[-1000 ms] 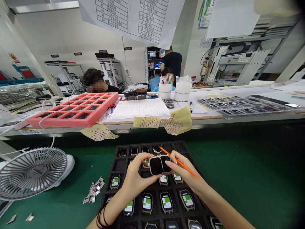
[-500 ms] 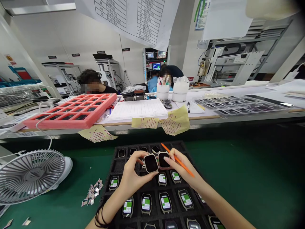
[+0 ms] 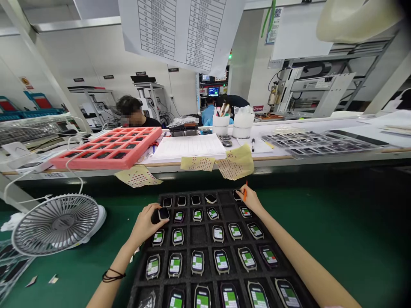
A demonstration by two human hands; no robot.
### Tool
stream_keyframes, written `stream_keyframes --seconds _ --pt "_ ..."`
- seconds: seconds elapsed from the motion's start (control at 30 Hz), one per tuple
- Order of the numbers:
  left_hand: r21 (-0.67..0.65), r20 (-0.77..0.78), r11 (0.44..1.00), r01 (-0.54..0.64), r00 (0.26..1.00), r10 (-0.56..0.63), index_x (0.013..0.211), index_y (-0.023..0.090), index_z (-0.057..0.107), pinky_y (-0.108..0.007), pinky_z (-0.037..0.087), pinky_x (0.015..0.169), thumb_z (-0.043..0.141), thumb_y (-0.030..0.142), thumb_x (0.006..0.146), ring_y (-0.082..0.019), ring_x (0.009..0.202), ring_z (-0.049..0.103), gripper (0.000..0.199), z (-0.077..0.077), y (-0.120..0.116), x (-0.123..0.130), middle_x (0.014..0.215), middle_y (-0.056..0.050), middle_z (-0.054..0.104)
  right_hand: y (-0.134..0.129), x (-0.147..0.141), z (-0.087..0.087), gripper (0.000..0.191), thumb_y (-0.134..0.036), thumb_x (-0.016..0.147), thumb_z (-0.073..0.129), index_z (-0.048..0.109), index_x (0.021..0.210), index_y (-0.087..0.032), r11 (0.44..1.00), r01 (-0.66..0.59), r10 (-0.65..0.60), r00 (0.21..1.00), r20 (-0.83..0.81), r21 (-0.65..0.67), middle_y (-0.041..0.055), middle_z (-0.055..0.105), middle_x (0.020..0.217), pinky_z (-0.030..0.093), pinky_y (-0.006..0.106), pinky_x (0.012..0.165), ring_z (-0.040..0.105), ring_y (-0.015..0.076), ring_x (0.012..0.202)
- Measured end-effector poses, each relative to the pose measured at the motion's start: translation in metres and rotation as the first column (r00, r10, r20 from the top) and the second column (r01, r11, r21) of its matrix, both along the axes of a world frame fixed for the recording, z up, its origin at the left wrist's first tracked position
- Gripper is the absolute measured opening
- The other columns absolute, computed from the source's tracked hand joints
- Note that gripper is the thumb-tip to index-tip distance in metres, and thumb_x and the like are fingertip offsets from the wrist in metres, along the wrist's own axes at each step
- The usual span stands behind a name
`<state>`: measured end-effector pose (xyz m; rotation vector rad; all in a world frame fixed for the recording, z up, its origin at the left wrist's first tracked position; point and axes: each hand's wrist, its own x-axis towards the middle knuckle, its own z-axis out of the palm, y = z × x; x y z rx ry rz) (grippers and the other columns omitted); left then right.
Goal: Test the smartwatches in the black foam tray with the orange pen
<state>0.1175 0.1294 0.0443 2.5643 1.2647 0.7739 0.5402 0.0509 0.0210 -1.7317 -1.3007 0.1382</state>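
Note:
A black foam tray [image 3: 198, 234] holds several square watches, many with green and white screens lit. My left hand [image 3: 146, 222] grips a dark-screened watch [image 3: 163, 213] at the left end of the second row. At the far right corner of the tray, my right hand [image 3: 252, 200] has its fingers closed on an orange stick [image 3: 245, 194] and touches another dark-screened watch [image 3: 236, 195] in the back row. Dark watches also sit in the back row, one of them tilted [image 3: 211, 198].
A grey fan [image 3: 64, 222] stands left of the tray on the green mat [image 3: 321, 231]. Beyond are a shelf edge with hanging yellow sheets [image 3: 236, 162], a pink tray [image 3: 128, 160], papers [image 3: 189, 146] and clear trays [image 3: 321, 143]. People sit farther back.
My hands have moved apart from the middle of the tray, the left with a watch to the left side, the right to the far right corner. The view has shifted, showing more of the tray.

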Motion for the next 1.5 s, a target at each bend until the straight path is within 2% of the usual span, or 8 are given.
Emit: stream_keyframes --seconds 0.1,0.3,0.5,0.67,0.8,1.0,1.13,1.5 --pt "-0.060 -0.032 0.998 -0.018 0.999 0.016 0.106 0.024 0.058 -0.044 0.046 0.091 0.058 0.055 0.081 -0.031 0.112 0.055 0.039 -0.017 0.003 -0.020 0.120 -0.008 0.059 0.001 0.001 -0.008 0.033 -0.038 0.077 0.054 0.027 0.062 -0.027 0.999 -0.016 0.017 0.999 0.034 -0.031 -0.0071 0.036 0.049 0.033 0.027 0.050 0.038 0.0143 0.046" --pt "-0.127 -0.060 0.991 0.035 0.997 -0.043 0.128 0.033 0.054 -0.048 0.041 0.099 0.050 0.055 0.087 -0.032 0.125 0.045 0.047 -0.028 0.011 -0.028 0.134 -0.007 0.052 -0.008 0.001 -0.012 0.026 -0.019 0.072 0.052 0.028 0.066 -0.026 0.996 -0.043 0.054 0.987 0.153 -0.078 -0.0007 0.049 0.064 0.035 0.028 0.055 0.047 0.0171 0.056" --pt "-0.044 -0.011 0.998 -0.054 0.999 0.053 0.125 0.029 0.058 -0.049 0.045 0.097 0.051 0.062 0.083 -0.035 0.123 0.047 0.054 -0.035 0.010 -0.027 0.130 -0.009 0.055 -0.018 0.000 -0.006 0.026 -0.016 0.077 0.051 0.031 0.065 -0.026 0.989 -0.065 0.098 0.961 0.258 -0.131 0.0010 0.051 0.062 0.035 0.028 0.055 0.051 0.0194 0.059" --pt "-0.054 -0.140 0.998 0.028 0.989 -0.035 0.128 0.030 0.057 -0.045 0.045 0.099 0.032 0.060 0.092 -0.032 0.129 0.043 0.053 -0.038 0.012 -0.029 0.141 -0.007 0.048 -0.022 -0.020 0.008 0.021 -0.024 0.087 0.047 0.038 0.068 -0.024 0.984 -0.116 0.158 0.922 0.353 -0.137 0.0027 0.051 0.064 0.038 0.031 0.061 0.052 0.0213 0.063" --pt "-0.061 -0.185 0.998 0.026 0.982 -0.037 0.128 0.032 0.056 -0.046 0.047 0.095 0.029 0.057 0.093 -0.033 0.130 0.042 0.051 -0.031 0.013 -0.022 0.142 -0.007 0.047 -0.024 -0.061 0.018 0.018 -0.027 0.092 0.046 0.046 0.075 -0.023 0.942 -0.290 0.334 0.852 0.402 -0.169 0.0035 0.059 0.071 0.042 0.030 0.066 0.057 0.0206 0.067" --pt "0.009 -0.167 1.000 0.011 0.986 -0.009 0.126 0.023 0.055 -0.050 0.044 0.095 0.027 0.043 0.098 -0.031 0.126 0.044 0.045 0.001 -0.008 0.007 0.136 -0.013 0.048 -0.030 -0.102 0.035 0.012 -0.024 0.092 0.051 0.053 0.080 -0.020 0.881 -0.426 0.472 0.764 0.439 -0.205 0.0063 0.066 0.077 0.043 0.031 0.067 0.062 0.0227 0.072" --pt "0.014 -0.141 0.997 0.074 0.987 -0.072 0.121 0.021 0.058 -0.047 0.042 0.099 0.031 0.039 0.097 -0.029 0.122 0.046 0.040 0.013 -0.030 0.018 0.132 -0.012 0.050 -0.046 -0.092 0.048 0.016 -0.026 0.094 0.049 0.054 0.080 -0.019 0.892 -0.405 0.451 0.788 0.419 -0.199 0.0069 0.067 0.076 0.042 0.029 0.065 0.062 0.0221 0.070" --pt "0.100 -0.132 0.965 0.244 0.964 -0.230 0.111 0.016 0.062 -0.050 0.039 0.103 0.032 0.045 0.093 -0.033 0.119 0.049 0.045 0.012 -0.057 0.024 0.124 -0.016 0.053 -0.140 -0.054 0.069 0.021 -0.031 0.096 0.045 0.053 0.080 -0.020 0.961 -0.228 0.273 0.867 0.417 -0.155 0.0047 0.064 0.072 0.037 0.026 0.061 0.059 0.0193 0.066"
